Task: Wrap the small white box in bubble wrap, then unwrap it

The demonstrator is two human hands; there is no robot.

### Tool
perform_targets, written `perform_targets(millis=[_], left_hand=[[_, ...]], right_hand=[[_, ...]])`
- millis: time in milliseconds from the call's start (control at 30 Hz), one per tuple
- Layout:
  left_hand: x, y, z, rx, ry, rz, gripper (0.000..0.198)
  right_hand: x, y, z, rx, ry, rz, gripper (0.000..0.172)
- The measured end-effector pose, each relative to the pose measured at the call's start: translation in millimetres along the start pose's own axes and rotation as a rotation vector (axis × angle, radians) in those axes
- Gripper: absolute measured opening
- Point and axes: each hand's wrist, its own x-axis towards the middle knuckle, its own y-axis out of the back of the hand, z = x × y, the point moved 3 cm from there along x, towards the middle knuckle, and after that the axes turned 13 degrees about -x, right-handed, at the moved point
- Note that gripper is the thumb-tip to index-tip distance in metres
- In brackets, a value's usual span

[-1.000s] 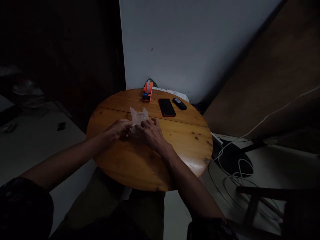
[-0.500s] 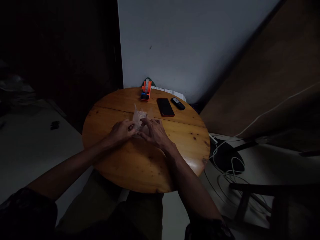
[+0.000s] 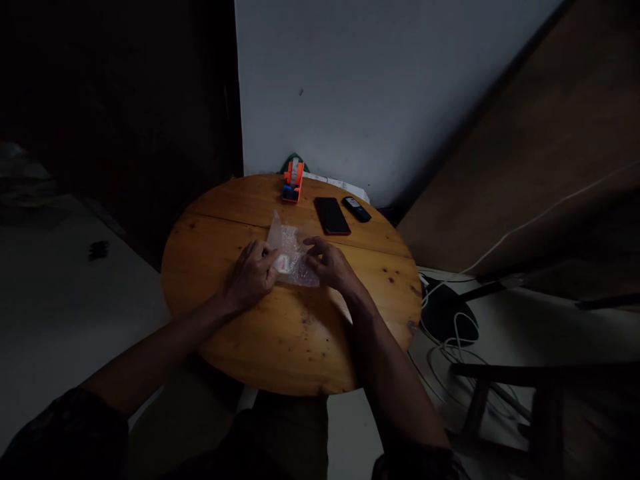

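A clear, crinkled sheet that looks like bubble wrap (image 3: 295, 243) lies spread on the round wooden table (image 3: 280, 340). On it, near the left side, rests a small pale item with a reddish mark (image 3: 283, 264); its kind is too dim to make out. My left hand (image 3: 253, 270) is closed at the left edge of the wrap, thumb and fingers pinching it beside the pale item. At the right edge, my right hand (image 3: 330, 261) has its fingers curled onto the wrap, thumb and forefinger pinching it.
Behind the wrap stands an orange tape dispenser (image 3: 293, 180). A black smartphone (image 3: 333, 216) and a small keypad phone (image 3: 357, 209) lie at the back right. White cables (image 3: 457, 333) coil on the floor by a dark stool (image 3: 480, 400).
My hands have moved apart, the right one rightwards. The wrap has spread flatter between them, and the pale item with the reddish mark has come into sight.
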Motion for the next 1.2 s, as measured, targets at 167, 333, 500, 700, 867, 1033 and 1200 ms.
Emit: perform_targets(millis=[167,333,500,700,867,1033,1200], left_hand=[[0,-0.9,-1,-0.023,-0.004,0.003,0.044],[4,-1.8,-1,-0.063,0.003,-0.018,0.045],[9,-0.4,1,-0.067,0.016,-0.064,0.046],[15,5.0,9,0.040,0.058,-0.167,0.040],[16,7.0,13,0.094,0.089,-0.208,0.034],[12,5.5,11,0.079,0.065,-0.172,0.033],[12,6.4,10,0.040,0.053,-0.166,0.029]], right_hand=[[5,-11,8,0.039,-0.050,-0.009,0.039],[8,-20,2,-0.081,-0.081,-0.051,0.034],[3,-16,-13,-0.214,-0.075,-0.025,0.030],[-3,-3,-17,-0.394,-0.133,-0.055,0.051],[-14,5,-8,-0.398,-0.328,-0.151,0.072],[-19,-12,-3,-0.140,-0.393,-0.093,0.072],[-15,-29,-1,0.208,-0.305,0.156,0.060]])
